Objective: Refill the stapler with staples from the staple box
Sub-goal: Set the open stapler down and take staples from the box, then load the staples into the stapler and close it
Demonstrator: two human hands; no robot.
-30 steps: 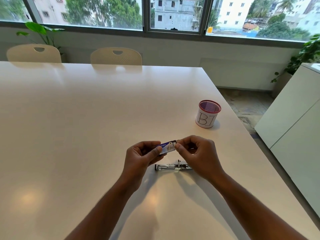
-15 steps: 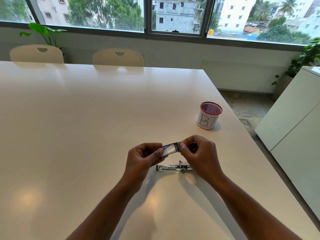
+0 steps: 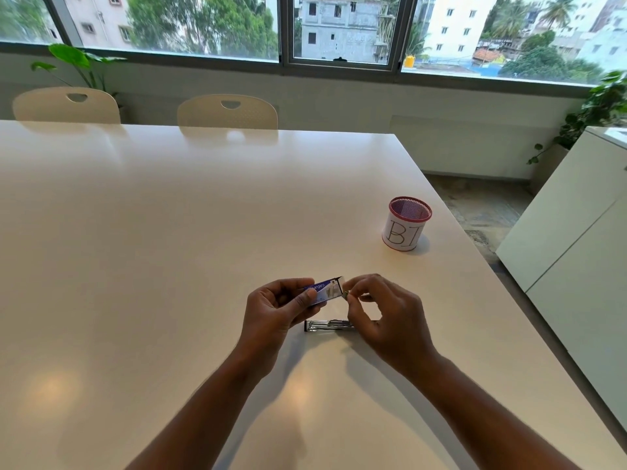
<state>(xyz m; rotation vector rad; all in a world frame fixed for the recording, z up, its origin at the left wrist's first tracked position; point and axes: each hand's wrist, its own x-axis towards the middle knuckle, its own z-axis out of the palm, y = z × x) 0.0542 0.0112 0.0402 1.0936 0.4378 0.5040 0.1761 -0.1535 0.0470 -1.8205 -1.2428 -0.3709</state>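
A small blue and white staple box (image 3: 325, 291) is held above the table in my left hand (image 3: 276, 310), its open end pointing right. My right hand (image 3: 380, 313) is beside that open end, thumb and forefinger pinched on a small grey piece, apparently staples (image 3: 346, 294), just clear of the box. The metal stapler (image 3: 327, 325) lies flat on the white table (image 3: 169, 249) under both hands, with its right end hidden behind my right hand.
A red mesh cup (image 3: 406, 223) with a white label stands at the right side of the table near its edge. Two cream chairs (image 3: 227, 111) are at the far side. A white cabinet (image 3: 576, 249) is to the right.
My right hand has drawn slightly back from the box's open end with a small piece pinched in its fingers. The stapler has not moved.
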